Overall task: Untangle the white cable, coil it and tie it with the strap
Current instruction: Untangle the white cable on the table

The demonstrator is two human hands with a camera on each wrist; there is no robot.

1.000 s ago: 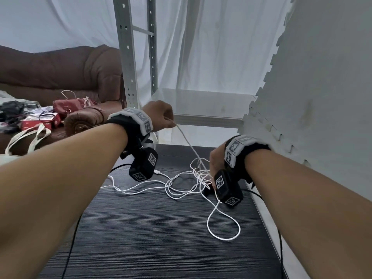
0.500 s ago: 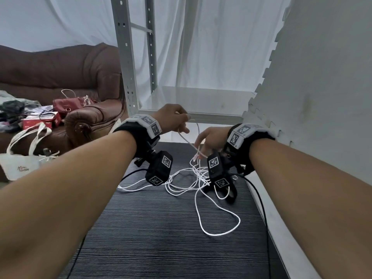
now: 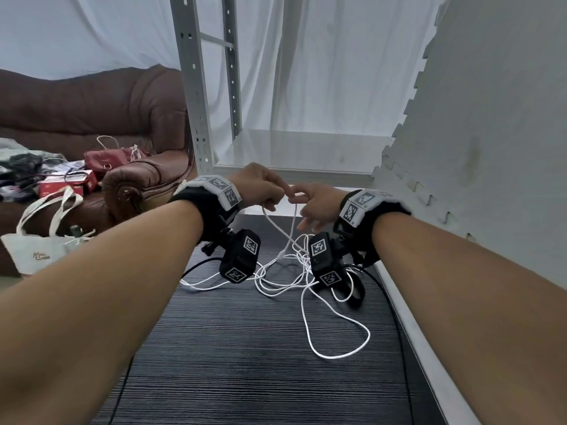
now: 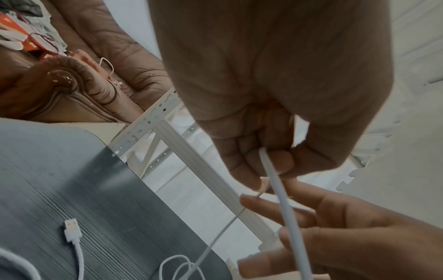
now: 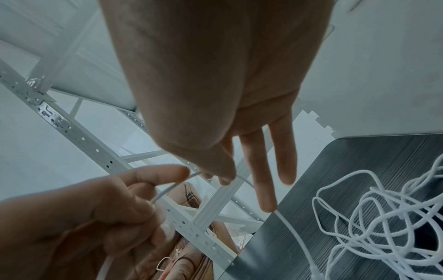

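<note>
The white cable (image 3: 337, 332) lies in a loose tangle on the dark table (image 3: 245, 363), one loop spread toward me. My left hand (image 3: 260, 188) is raised above the far edge, its fingers curled round a strand of cable (image 4: 282, 199). My right hand (image 3: 316, 204) meets it fingertip to fingertip and pinches the same strand between thumb and forefinger, the other fingers (image 5: 282, 161) straight. Two strands hang from the hands down to the tangle (image 5: 383, 217). The USB plug (image 4: 72, 229) rests on the table. A black strap loop (image 3: 357, 294) lies by the tangle under my right wrist.
A grey metal shelf rack (image 3: 190, 102) stands just past the table's far edge. A white foam panel (image 3: 491, 148) rises along the right side. On the left are a brown sofa (image 3: 122, 118) with bags and clutter, and a canvas tote (image 3: 40, 250).
My right hand has lifted off the tangle and come up to the left hand, taking hold of the strand there. The left hand moved right and a little down, drawing cable upward.
</note>
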